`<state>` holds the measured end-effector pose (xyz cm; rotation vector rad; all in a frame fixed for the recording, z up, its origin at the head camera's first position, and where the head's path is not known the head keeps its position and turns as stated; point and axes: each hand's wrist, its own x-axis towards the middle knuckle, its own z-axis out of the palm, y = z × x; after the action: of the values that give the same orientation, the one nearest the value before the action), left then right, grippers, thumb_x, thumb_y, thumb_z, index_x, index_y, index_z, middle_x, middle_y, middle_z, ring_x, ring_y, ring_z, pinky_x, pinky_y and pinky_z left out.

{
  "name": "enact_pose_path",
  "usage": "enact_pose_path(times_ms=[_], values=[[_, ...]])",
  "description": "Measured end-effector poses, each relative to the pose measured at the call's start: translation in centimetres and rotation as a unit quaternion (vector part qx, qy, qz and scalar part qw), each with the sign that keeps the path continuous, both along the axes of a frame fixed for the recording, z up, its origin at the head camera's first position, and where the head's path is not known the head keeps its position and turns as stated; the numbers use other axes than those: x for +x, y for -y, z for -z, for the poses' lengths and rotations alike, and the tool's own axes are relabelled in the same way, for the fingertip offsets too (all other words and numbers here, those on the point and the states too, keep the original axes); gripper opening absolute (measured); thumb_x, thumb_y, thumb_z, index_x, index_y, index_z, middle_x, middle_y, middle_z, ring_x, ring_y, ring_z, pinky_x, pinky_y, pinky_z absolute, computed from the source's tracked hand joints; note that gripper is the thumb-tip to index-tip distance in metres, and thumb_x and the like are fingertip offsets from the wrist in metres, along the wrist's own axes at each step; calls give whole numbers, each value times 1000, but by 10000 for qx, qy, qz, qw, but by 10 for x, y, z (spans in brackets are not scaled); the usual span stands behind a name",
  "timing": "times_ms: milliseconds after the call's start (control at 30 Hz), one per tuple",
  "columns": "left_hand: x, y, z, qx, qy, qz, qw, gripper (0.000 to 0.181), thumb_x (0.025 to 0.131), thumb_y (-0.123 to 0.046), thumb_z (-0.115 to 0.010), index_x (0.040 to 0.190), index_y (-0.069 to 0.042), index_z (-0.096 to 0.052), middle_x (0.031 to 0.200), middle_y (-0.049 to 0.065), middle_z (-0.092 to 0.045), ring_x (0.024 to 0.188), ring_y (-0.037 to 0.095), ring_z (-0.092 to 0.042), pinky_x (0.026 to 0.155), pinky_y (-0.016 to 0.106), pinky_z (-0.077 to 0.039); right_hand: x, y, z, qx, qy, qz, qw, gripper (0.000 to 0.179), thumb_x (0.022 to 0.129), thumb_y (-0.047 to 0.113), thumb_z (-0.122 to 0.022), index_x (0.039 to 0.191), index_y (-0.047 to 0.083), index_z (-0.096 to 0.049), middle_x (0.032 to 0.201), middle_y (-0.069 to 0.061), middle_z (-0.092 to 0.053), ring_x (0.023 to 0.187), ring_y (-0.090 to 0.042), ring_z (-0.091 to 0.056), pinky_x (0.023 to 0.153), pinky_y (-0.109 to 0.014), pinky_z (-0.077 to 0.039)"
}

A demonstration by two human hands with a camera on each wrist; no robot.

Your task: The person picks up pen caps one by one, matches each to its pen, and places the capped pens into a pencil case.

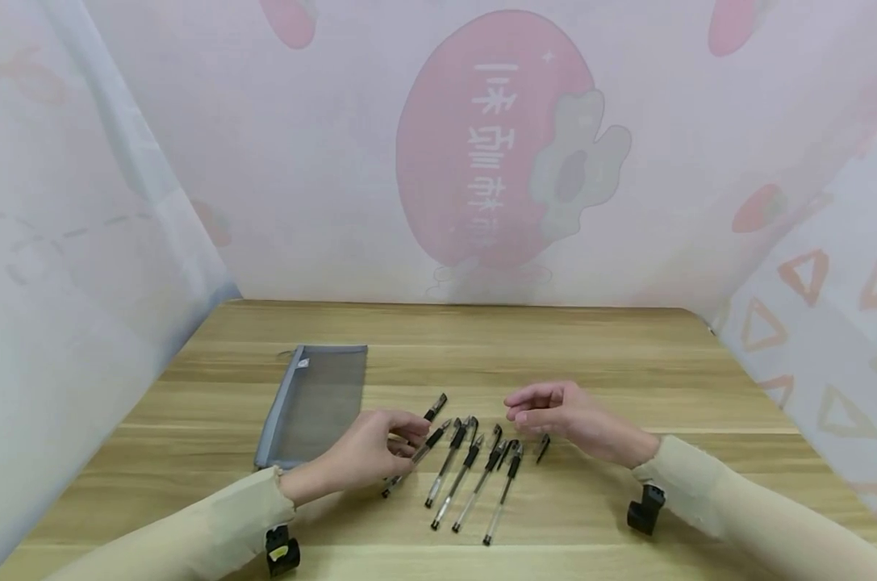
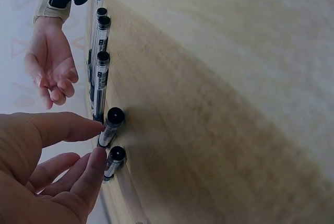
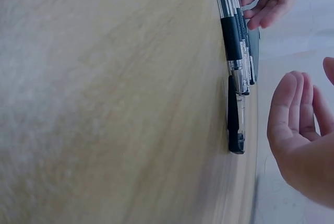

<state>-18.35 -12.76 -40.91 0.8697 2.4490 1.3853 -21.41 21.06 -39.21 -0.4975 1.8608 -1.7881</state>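
- I see the left hand (image 1: 369, 452) with thumb and fingers apart around the leftmost pens (image 1: 436, 436); I can't tell whether it touches one.
- The right hand (image 1: 570, 415), fingers loosely bent and holding nothing, hovers near a pen cap (image 1: 543, 449).
- The pens lie fanned on the desk (image 1: 590, 524) between both hands; I judge them light, stiff, slick-barrelled, apt to roll. I'd pinch their black grips.
- Left of them lies a grey pouch (image 1: 329, 395), probably limp.

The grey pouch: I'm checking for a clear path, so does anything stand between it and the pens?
Yes: in the head view, the left hand is between the pouch and most of the pens, fingertips near the leftmost ones. Nothing else visible stands there.
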Motion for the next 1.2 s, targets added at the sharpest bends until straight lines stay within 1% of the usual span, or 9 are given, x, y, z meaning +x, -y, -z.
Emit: enact_pose_path(times_ms=[200, 300, 400, 467, 533, 667, 867, 1000, 1200], values=[[0, 2, -5, 19, -123, -74, 9999, 49, 77, 18, -62, 125, 10, -60, 114, 17, -64, 103, 29, -62, 83, 29, -56, -1, 0, 0, -12, -61, -13, 10000, 51, 90, 10, -72, 131, -12, -51, 125, -33, -55, 111, -43, -57, 97, -50, -48], [0, 2, -5, -12, -161, -107, 9998, 46, 78, 17, -65, 124, 10, -61, 114, 18, -65, 103, 29, -63, 82, 28, -56, -1, 0, 0, 1, -8, -8, 10000, 53, 89, 12, -73, 131, -12, -51, 125, -35, -54, 111, -44, -57, 96, -49, -49], [1, 1, -4, -146, -272, -97, 9995, 45, 78, 14, -71, 122, 10, -62, 111, 17, -66, 100, 27, -64, 80, 27, -56, -1, 0, -1, 8, 15, -3, 10000, 52, 89, 12, -72, 130, -12, -51, 124, -35, -54, 109, -43, -58, 94, -48, -50], [1, 0, -4, -294, -431, -77, 9986, 46, 76, 12, -75, 120, 9, -63, 108, 16, -67, 96, 26, -65, 78, 25, -56, -1, 0, -1, 6, -5, -15, 10000, 51, 90, 11, -72, 130, -13, -51, 123, -34, -55, 107, -41, -59, 94, -48, -50], [1, -2, -3, -533, -727, -63, 9959, 45, 75, 11, -76, 118, 7, -65, 103, 13, -68, 91, 23, -66, 76, 23, -56, -1, 0, -1, -13, -39, -41, 10000, 50, 90, 10, -71, 129, -13, -52, 122, -34, -56, 106, -40, -60, 94, -49, -50], [1, -2, -2, -732, -1158, -45, 9906, 41, 73, 13, -75, 112, 5, -69, 95, 9, -70, 83, 18, -67, 70, 21, -56, -2, 0, 0, -44, 4, -69, 10000, 51, 90, 11, -72, 130, -13, -51, 123, -35, -55, 105, -38, -61, 95, -51, -49], [2, -1, -3, -690, -1421, -96, 9874, 34, 72, 18, -70, 102, 3, -72, 90, 8, -71, 79, 17, -67, 66, 23, -57, -2, -1, 1, -46, 51, -65, 10000, 52, 90, 12, -72, 130, -13, -51, 123, -36, -55, 100, -34, -63, 94, -51, -50], [2, 0, -3, -648, -1437, -97, 9875, 32, 71, 18, -69, 98, 1, -73, 89, 7, -71, 78, 16, -67, 66, 25, -57, -1, 0, 1, -6, 35, -76, 10000, 51, 90, 13, -72, 130, -13, -51, 122, -35, -55, 98, -32, -63, 94, -50, -50], [1, 4, -2, -551, -1185, -108, 9914, 30, 73, 15, -68, 99, 1, -74, 90, 6, -72, 79, 15, -68, 68, 25, -57, -1, 1, 1, -5, 58, -79, 10000, 51, 90, 13, -72, 129, -13, -52, 120, -35, -56, 94, -28, -63, 91, -47, -52]])
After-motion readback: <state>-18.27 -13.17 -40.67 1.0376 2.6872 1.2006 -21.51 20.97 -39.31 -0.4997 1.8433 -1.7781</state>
